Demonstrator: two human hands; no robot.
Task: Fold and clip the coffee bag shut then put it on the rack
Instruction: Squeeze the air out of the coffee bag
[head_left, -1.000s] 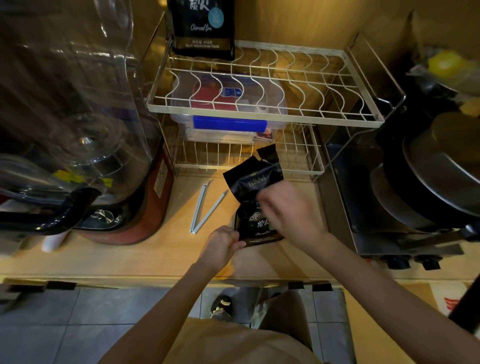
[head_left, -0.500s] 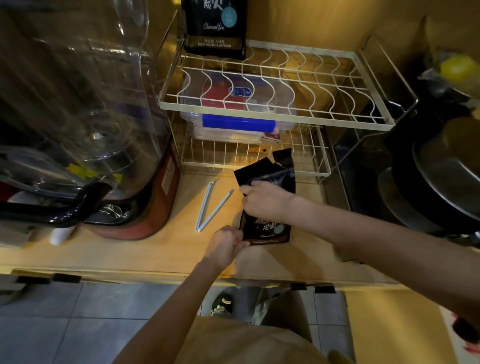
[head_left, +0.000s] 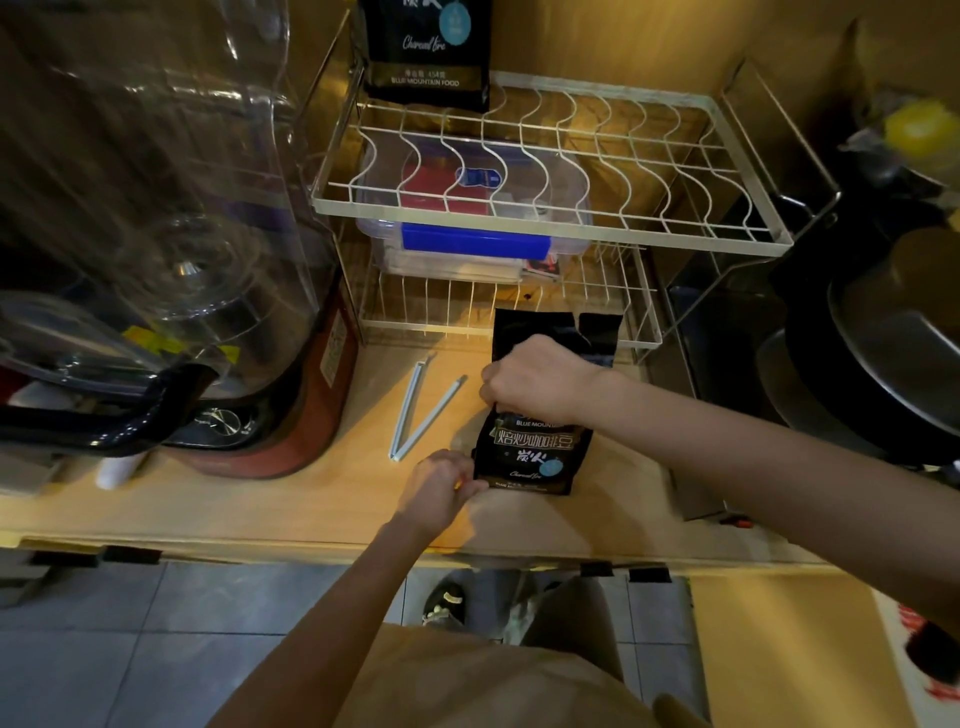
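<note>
The glossy black coffee bag is gripped by right hand and left hand (folding unstarted); the pale blue plastic clip, beside it, comes next.

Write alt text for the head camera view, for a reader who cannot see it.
Two hands hold a black coffee bag on a wooden counter: the right hand grips its middle, the left hand its bottom corner. An open bag clip lies to the left, a wire rack behind.
</note>
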